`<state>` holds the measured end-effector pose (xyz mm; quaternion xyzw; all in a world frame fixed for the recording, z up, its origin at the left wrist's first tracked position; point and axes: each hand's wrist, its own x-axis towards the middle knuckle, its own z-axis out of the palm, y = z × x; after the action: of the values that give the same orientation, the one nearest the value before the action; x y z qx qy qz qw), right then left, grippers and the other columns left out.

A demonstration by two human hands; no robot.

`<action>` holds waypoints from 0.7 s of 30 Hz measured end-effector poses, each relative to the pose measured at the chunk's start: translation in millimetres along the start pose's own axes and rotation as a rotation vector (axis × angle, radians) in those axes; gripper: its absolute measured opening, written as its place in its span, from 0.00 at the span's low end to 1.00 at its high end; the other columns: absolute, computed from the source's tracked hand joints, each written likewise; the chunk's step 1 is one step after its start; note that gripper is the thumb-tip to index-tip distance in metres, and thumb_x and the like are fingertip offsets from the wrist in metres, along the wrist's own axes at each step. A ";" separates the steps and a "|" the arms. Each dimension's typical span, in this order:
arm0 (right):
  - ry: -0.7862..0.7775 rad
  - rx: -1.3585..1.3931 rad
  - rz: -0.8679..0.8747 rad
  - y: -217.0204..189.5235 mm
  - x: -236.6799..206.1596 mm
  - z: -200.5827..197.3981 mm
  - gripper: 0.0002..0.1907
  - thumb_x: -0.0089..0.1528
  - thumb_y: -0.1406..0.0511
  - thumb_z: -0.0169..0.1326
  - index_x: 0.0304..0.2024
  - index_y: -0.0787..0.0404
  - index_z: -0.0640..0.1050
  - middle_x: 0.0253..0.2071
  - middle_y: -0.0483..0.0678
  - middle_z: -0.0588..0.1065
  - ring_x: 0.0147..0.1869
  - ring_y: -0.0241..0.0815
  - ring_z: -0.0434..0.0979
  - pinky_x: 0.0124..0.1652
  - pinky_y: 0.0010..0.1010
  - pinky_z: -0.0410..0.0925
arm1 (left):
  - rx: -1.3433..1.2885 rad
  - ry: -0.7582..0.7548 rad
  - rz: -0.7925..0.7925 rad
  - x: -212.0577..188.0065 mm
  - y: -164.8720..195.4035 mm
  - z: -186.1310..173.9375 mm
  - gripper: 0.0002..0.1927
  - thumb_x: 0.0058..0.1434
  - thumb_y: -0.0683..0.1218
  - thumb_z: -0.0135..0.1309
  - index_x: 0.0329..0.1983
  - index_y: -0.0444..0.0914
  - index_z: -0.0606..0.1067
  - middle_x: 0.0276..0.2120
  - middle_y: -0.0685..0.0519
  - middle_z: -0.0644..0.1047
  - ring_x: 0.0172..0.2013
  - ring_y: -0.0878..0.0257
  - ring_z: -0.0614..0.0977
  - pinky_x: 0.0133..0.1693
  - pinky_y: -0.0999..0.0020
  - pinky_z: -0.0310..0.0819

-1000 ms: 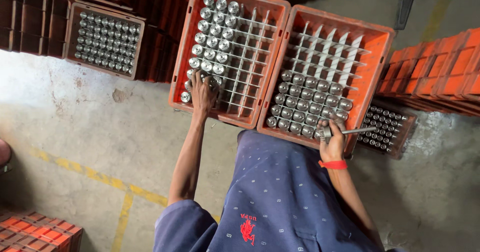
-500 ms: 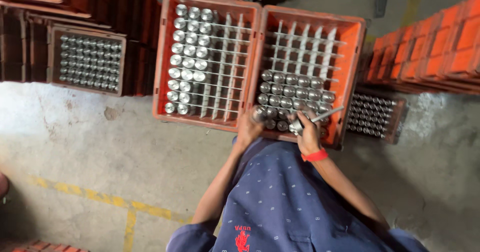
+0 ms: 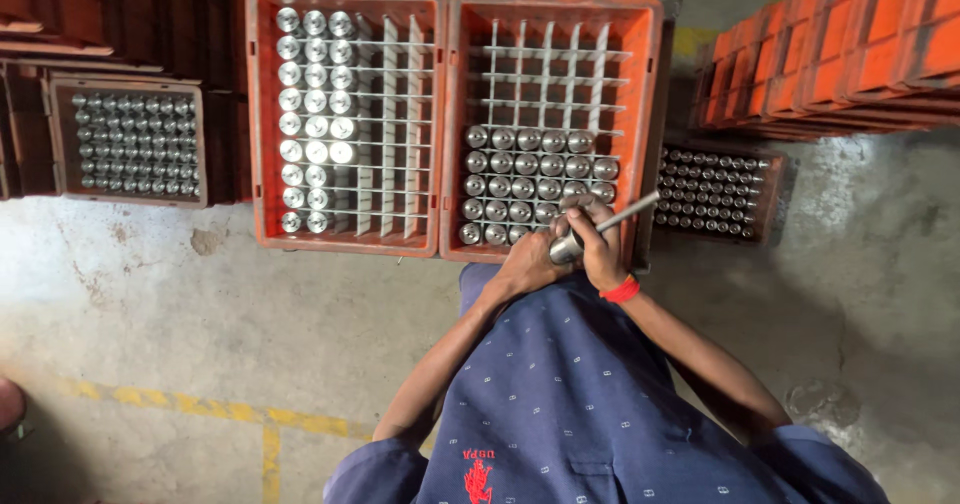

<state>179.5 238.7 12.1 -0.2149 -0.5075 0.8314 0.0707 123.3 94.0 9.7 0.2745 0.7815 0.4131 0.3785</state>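
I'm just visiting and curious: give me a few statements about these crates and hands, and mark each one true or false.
1. The person's left hand and right hand meet over the near edge of the right orange plastic crate. True.
2. A shiny metal cylinder sits between the two hands. True.
3. The right hand holds a wooden hammer. False: it holds a thin grey metal rod.
4. The left orange plastic crate is packed full. False: only its left columns hold cylinders.
5. A red band circles the right wrist. True.
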 end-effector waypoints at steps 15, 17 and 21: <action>0.472 0.340 -0.139 -4.9 21.0 -122.6 0.09 0.69 0.73 0.48 0.49 0.63 0.78 0.32 0.48 0.75 0.39 0.41 0.77 0.45 0.35 0.76 | 0.512 0.425 0.585 138.5 -8.2 -10.8 0.46 0.49 0.30 0.49 0.74 0.48 0.62 0.59 0.42 0.74 0.46 0.45 0.84 0.51 0.57 0.80; 0.457 0.343 -0.118 2.2 17.7 -118.1 0.09 0.69 0.73 0.48 0.49 0.63 0.78 0.32 0.48 0.75 0.38 0.41 0.77 0.44 0.35 0.75 | 0.443 0.525 0.655 131.6 -9.7 -9.2 0.45 0.44 0.30 0.49 0.69 0.47 0.66 0.59 0.41 0.75 0.51 0.44 0.83 0.53 0.57 0.79; 0.462 0.354 -0.082 18.7 5.1 -114.0 0.10 0.68 0.74 0.48 0.48 0.64 0.78 0.34 0.48 0.75 0.39 0.41 0.76 0.44 0.36 0.75 | 0.025 0.524 0.463 91.7 -21.6 -31.1 0.20 0.65 0.38 0.57 0.60 0.43 0.73 0.45 0.42 0.82 0.43 0.45 0.85 0.42 0.55 0.79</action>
<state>225.7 324.3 -50.5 -0.3621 -0.3333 0.8325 0.2544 43.7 137.4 -30.6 0.3336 0.7741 0.5349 0.0579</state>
